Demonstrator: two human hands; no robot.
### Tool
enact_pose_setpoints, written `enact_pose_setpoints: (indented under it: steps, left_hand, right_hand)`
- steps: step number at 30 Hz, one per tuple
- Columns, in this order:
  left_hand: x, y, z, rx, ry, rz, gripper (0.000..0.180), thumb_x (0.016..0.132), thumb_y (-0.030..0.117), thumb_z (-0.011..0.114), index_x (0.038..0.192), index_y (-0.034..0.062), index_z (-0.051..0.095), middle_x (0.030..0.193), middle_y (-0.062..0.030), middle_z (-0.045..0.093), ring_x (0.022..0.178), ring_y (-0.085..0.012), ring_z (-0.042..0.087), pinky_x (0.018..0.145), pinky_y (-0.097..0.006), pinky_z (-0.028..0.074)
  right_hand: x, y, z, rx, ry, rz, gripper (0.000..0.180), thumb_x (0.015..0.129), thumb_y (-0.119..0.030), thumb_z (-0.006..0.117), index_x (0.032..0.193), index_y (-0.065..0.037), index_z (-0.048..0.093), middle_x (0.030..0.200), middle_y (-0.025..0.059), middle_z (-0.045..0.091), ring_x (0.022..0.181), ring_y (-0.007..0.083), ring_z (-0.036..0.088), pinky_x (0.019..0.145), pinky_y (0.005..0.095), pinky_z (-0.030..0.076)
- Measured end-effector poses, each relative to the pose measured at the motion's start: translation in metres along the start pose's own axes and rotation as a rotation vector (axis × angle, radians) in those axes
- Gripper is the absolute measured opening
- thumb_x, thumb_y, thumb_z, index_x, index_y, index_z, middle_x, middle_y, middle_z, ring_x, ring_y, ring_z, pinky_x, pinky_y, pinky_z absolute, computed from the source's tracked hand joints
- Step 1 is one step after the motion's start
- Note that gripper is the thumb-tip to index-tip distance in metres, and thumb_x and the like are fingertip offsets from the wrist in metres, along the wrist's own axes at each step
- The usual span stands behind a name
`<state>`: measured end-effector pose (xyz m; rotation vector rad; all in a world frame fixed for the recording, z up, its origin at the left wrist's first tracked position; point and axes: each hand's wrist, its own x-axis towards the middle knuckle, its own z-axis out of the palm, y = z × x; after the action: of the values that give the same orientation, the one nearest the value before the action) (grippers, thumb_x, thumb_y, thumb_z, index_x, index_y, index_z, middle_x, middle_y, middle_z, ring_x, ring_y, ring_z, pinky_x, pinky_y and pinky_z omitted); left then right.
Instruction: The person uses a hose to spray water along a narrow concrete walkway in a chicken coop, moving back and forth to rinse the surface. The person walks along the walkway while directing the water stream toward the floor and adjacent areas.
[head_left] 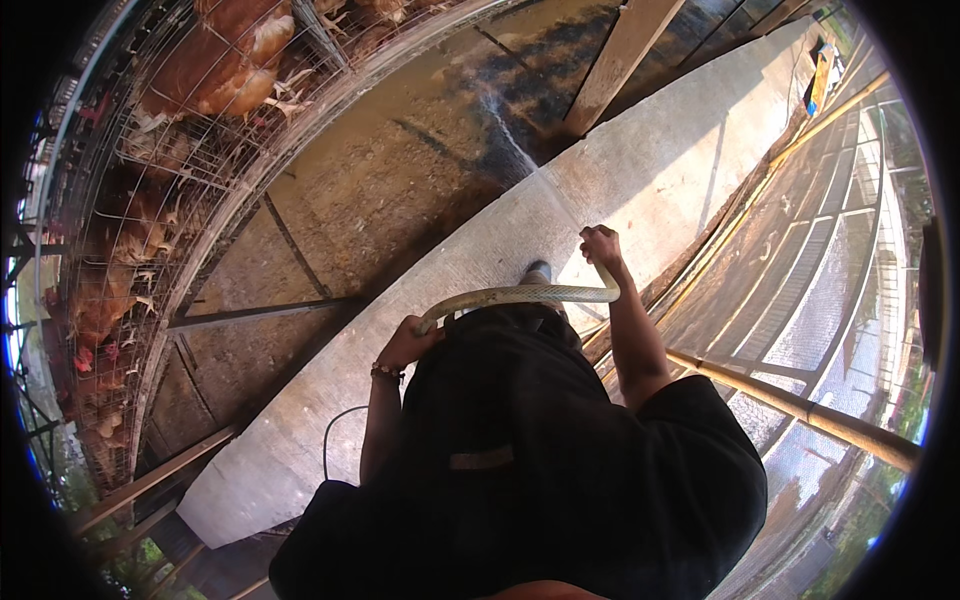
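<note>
A pale, braided-looking hose (530, 294) curves across the front of my body between both hands. My right hand (602, 246) is closed round the hose near its outlet end, out ahead of me to the right. From there a jet of water (512, 138) shoots forward and left, over the walkway's edge onto the dark wet ground below. At my left side, my left hand (408, 342) is wrapped round another stretch of the hose, close to my waist. The exact end of the hose is hidden by my right fingers.
I stand on a narrow concrete walkway (430, 290). Along the left run wire cages (130, 220) with brown hens (215, 60). Muddy, wet ground (370, 190) lies below them. A wooden post (620, 65) rises at the walkway's far left edge; a bamboo pole (800, 405) juts in at right.
</note>
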<state>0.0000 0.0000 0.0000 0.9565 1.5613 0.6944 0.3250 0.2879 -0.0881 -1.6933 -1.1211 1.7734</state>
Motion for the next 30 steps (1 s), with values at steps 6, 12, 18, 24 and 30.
enact_pose_setpoints:
  steps: [6, 12, 18, 24, 30]
  left_hand:
    - [0.020, 0.028, 0.010, 0.041, -0.017, -0.091, 0.026, 0.080, 0.022, 0.059, 0.061, 0.0064, 0.050, 0.052, 0.0083, 0.039, 0.051, -0.0026, 0.036, 0.045, -0.024, 0.030]
    - [0.050, 0.056, 0.033, 0.012, -0.001, -0.228, 0.029, 0.078, 0.022, 0.061, 0.055, 0.0087, 0.048, 0.050, 0.0085, 0.039, 0.048, -0.0020, 0.035, 0.042, -0.024, 0.028]
    - [0.078, 0.083, 0.046, -0.009, -0.059, -0.320, 0.028, 0.079, 0.025, 0.060, 0.058, 0.0099, 0.050, 0.050, 0.0096, 0.040, 0.047, -0.0008, 0.036, 0.042, -0.021, 0.028]
    - [0.108, 0.097, 0.062, 0.128, -0.111, -0.383, 0.031, 0.084, 0.021, 0.050, 0.057, 0.0067, 0.045, 0.052, 0.0075, 0.036, 0.051, -0.0026, 0.033, 0.046, -0.023, 0.028]
    - [0.117, 0.094, 0.071, 0.069, -0.059, -0.377, 0.031, 0.083, 0.027, 0.054, 0.059, 0.0068, 0.051, 0.050, 0.0074, 0.040, 0.048, -0.0016, 0.037, 0.042, -0.022, 0.028]
  right_hand:
    - [0.026, -0.011, -0.019, 0.019, -0.069, 0.007, 0.017, 0.075, -0.015, 0.055, 0.078, 0.002, 0.054, 0.056, 0.0103, 0.053, 0.042, 0.0153, 0.049, 0.034, 0.0269, 0.039]
    - [0.067, -0.019, -0.042, -0.004, -0.048, 0.078, 0.018, 0.072, -0.014, 0.060, 0.074, 0.002, 0.051, 0.053, 0.0105, 0.052, 0.040, 0.0151, 0.048, 0.033, 0.0280, 0.037]
    - [0.102, -0.014, -0.058, -0.031, -0.069, 0.169, 0.018, 0.072, -0.014, 0.060, 0.072, 0.003, 0.052, 0.053, 0.0104, 0.053, 0.040, 0.0151, 0.048, 0.034, 0.0287, 0.038]
    - [0.135, -0.008, -0.077, -0.097, -0.048, 0.233, 0.017, 0.073, -0.015, 0.058, 0.074, 0.002, 0.053, 0.052, 0.0097, 0.052, 0.039, 0.0146, 0.047, 0.033, 0.0278, 0.036]
    - [0.148, -0.007, -0.087, -0.024, -0.069, 0.243, 0.017, 0.071, -0.014, 0.060, 0.072, 0.002, 0.053, 0.053, 0.0107, 0.054, 0.040, 0.0159, 0.049, 0.035, 0.0295, 0.040]
